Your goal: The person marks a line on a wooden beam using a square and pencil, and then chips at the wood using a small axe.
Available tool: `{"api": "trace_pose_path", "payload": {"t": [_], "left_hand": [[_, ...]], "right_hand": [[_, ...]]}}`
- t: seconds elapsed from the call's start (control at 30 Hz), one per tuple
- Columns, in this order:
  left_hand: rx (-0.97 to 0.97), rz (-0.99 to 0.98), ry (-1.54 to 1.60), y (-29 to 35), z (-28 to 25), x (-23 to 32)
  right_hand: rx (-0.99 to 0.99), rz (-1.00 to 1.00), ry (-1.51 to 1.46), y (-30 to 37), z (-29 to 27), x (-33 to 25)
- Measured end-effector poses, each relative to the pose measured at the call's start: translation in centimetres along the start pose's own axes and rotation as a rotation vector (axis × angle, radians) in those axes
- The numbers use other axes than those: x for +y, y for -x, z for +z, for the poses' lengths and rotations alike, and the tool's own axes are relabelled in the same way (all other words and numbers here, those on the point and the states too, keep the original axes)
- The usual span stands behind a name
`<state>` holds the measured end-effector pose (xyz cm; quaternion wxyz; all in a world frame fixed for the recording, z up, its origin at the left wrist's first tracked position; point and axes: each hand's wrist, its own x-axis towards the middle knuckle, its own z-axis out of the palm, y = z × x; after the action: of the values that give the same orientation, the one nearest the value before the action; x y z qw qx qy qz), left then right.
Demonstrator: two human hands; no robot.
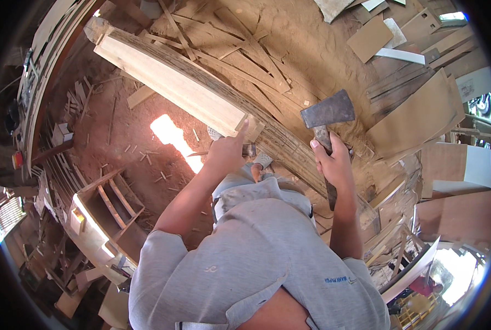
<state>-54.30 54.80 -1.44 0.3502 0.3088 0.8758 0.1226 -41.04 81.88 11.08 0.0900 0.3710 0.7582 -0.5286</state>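
My right hand (335, 159) is closed round the handle of a hatchet (328, 110), its dark broad head raised above my fist and the handle end hanging below. My left hand (226, 153) is closed on what looks like a chisel (249, 149); its narrow end sticks out to the left and its ringed handle end to the right. The left index finger is stretched out to the near end of a pale squared wooden beam (171, 80). This beam lies slantwise on a rough, weathered timber (289, 146). My grip hides the chisel's middle.
A wooden frame like a box or drawer (111, 206) stands at the left. Loose wooden strips (256, 55) lie on the sandy ground beyond the timber. Boards and sheets (416, 121) are stacked at the right. Small offcuts (160, 176) are scattered on the reddish floor.
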Motion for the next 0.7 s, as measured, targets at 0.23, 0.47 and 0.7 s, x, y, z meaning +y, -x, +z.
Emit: {"api": "trace_pose_path", "payload": {"t": [0.23,0.47,0.7], "left_hand": [[0.100,0.096,0.199,1.7,-2.0,0.1],[0.698,0.078,1.504,-2.9,-5.7,-0.8],[0.916,0.129,1.746,-6.0,-3.6,-0.7]], "right_hand": [[0.006,-0.034,0.008,-0.3,0.1,1.0],[-0.041,-0.010,-0.026,-0.5,0.7,-1.2],[-0.077,-0.044,-0.021,-0.9,1.3,-1.4]]}}
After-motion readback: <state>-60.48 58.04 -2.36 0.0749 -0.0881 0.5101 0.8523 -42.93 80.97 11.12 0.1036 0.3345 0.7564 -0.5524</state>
